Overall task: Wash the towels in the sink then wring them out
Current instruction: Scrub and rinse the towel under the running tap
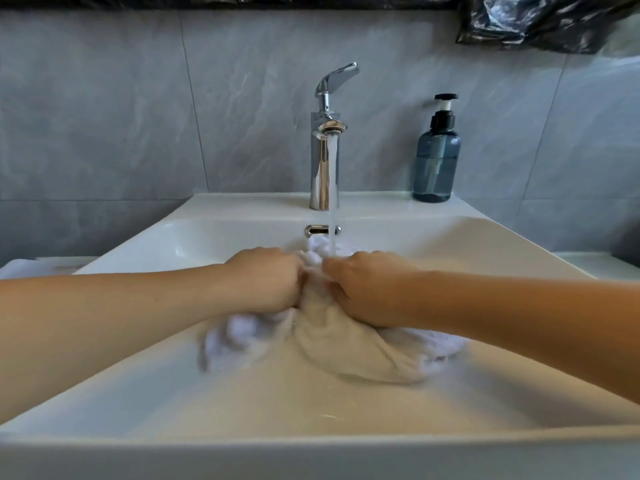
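White ceramic forms the near rim of the sink (311,455), whose wide basin takes up the lower half of the view. Inside it lies a wet white towel (349,344), bunched in the middle, its left end blurred. Both hands are clamped on the gathered cloth, side by side and almost touching: the left hand (268,277) fisted round it from the left, the right hand (363,289) gripping it from the right, with towel spilling out beneath and beyond them. A stream of water falls between the knuckles from the chrome faucet (325,147), whose lever is tilted up. Right of the faucet, on the sink's back ledge, stands a blue pump bottle (437,164) with no readable label. Behind is a grey marbled tile wall (121,116); black plastic sheeting (540,22) hangs at the top right.
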`<state>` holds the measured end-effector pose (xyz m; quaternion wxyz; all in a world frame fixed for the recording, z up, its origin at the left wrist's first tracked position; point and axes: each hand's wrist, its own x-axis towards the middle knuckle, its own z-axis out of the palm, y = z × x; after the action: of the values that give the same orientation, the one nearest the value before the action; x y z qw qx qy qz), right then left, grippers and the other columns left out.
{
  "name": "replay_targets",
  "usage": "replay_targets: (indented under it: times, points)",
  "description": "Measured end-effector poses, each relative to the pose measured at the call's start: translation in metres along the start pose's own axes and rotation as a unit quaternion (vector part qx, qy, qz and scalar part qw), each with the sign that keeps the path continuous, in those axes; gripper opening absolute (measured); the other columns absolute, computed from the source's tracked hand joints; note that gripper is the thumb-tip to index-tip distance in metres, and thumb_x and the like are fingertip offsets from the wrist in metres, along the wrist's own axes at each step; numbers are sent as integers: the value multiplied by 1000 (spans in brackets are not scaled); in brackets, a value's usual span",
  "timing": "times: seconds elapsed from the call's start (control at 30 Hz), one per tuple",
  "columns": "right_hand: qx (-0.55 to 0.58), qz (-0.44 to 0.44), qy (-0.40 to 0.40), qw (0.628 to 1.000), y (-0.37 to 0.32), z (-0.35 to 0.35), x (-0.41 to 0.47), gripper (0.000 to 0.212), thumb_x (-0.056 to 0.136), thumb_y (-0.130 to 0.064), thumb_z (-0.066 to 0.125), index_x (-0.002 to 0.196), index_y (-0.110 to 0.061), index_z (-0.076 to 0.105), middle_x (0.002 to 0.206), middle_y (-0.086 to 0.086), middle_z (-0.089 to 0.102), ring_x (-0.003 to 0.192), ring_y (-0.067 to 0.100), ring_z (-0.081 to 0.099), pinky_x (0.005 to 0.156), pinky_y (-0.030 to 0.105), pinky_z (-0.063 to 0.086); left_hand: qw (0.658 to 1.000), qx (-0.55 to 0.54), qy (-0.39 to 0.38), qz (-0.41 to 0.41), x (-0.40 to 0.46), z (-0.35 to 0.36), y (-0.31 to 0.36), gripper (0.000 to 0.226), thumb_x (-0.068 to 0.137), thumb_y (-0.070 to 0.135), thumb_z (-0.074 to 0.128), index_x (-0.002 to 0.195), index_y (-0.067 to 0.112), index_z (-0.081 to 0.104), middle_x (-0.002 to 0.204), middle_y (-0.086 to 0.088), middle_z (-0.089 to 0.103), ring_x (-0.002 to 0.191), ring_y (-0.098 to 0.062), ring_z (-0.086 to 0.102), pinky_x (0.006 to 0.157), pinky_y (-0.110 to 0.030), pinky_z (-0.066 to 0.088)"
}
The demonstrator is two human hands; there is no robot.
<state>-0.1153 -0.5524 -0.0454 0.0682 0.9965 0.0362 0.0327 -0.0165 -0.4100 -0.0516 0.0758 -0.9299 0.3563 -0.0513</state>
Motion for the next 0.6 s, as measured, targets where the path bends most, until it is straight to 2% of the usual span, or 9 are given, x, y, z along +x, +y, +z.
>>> replay_targets:
  times: [0.1,0.17,0.2,0.27,0.37,0.43,0.47,0.53,0.6]
  points:
    - [-23,43,-45,998,3,-4,11,26,100,-21,38,122,-9,46,102,7,55,85,29,52,71,35,38,994,-97,-14,49,-8,-7,16,23,102,26,41,80,28,43,82,11,47,78,-19,48,72,-29,37]
    - [-12,36,-100,994,10,-9,20,26,100,-22,42,120,-6,49,87,3,46,82,26,49,73,36,42,994,-104,-9,22,-5,-15,6,23,103,24,40,83,20,51,90,3,61,82,-24,59,71,-32,45]
    - [27,37,-127,991,11,-16,23,29,99,-28,43,117,-7,51,86,2,48,84,24,51,78,37,45,997,-75,-1,-12,-2,-23,-3,23,101,23,40,87,14,56,89,-5,65,76,-28,64,65,-33,48]
    - [108,55,-184,975,11,-34,26,36,95,-41,45,112,-10,51,91,3,55,83,21,54,85,36,48,996,-28,7,-88,-6,-40,-17,16,95,16,43,92,12,58,82,-10,61,56,-27,60,51,-28,43]
    - [87,74,-206,972,6,-49,23,26,96,-27,49,117,-11,51,100,7,59,83,22,59,66,30,49,991,-18,-8,-135,-10,-62,-9,23,89,9,47,112,9,51,77,-9,54,56,-22,48,48,-28,31]
    - [23,72,-185,980,3,-42,15,30,97,-18,44,123,-7,54,113,12,61,93,27,62,70,31,50,988,-96,-60,-109,-10,-64,6,38,90,17,48,125,6,39,99,-16,61,73,-28,54,57,-31,36]
    - [9,75,-168,983,4,-33,12,32,98,-17,43,125,-7,54,117,12,60,96,27,60,78,33,51,982,-135,-92,-95,-13,-57,13,49,87,28,48,131,8,37,116,-18,58,90,-31,57,68,-34,40]
    - [-9,80,-149,985,6,-19,8,31,98,-13,43,125,-7,55,118,10,56,96,27,57,91,39,51,986,-108,-115,-58,-23,-40,19,62,88,47,44,143,20,33,138,-12,43,125,-31,44,95,-40,38]
    - [-28,91,-142,985,6,-18,8,34,95,-12,52,128,-8,55,116,7,54,97,27,57,91,38,51,995,-74,-59,4,-32,-21,21,53,96,48,38,146,32,34,143,-2,45,124,-26,44,98,-39,40]
